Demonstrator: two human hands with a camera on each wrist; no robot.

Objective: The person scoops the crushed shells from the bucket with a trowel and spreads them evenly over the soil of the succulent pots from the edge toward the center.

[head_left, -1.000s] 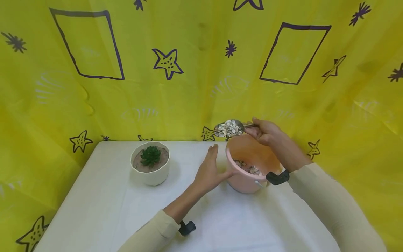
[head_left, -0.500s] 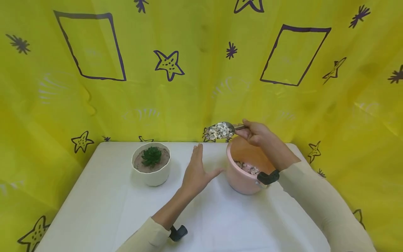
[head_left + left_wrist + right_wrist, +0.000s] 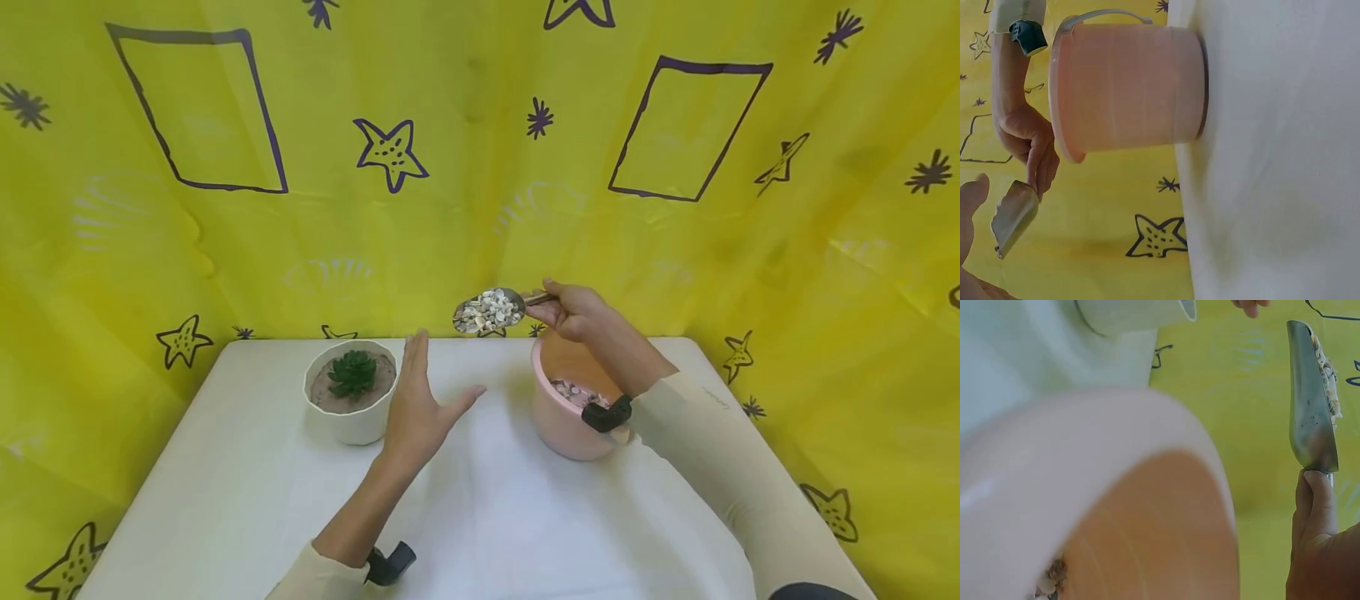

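Observation:
My right hand (image 3: 572,313) grips the handle of a metal scoop (image 3: 1310,406) above the bucket's rim. Small pale pebbles or shell pieces (image 3: 491,310) heap the scoop, whose tip points left. Below the right wrist stands a pink bucket (image 3: 572,433) with more of the same pieces (image 3: 1047,584) at its bottom. My left hand (image 3: 416,417) holds nothing; its fingers are straight and its thumb is spread. It overlaps the right edge of a white pot (image 3: 352,427) in the head view. That pot holds a green succulent (image 3: 352,373) in greyish-brown fill.
Both pots stand on a table with a white cover (image 3: 480,517). Behind it hangs a yellow curtain (image 3: 450,225) printed with stars and frames. The bucket's pale handle (image 3: 1107,12) shows in the left wrist view.
The right hand has carried the loaded scoop left, from above the bucket to beyond its left side. My left hand has moved left, away from the bucket and toward the white pot.

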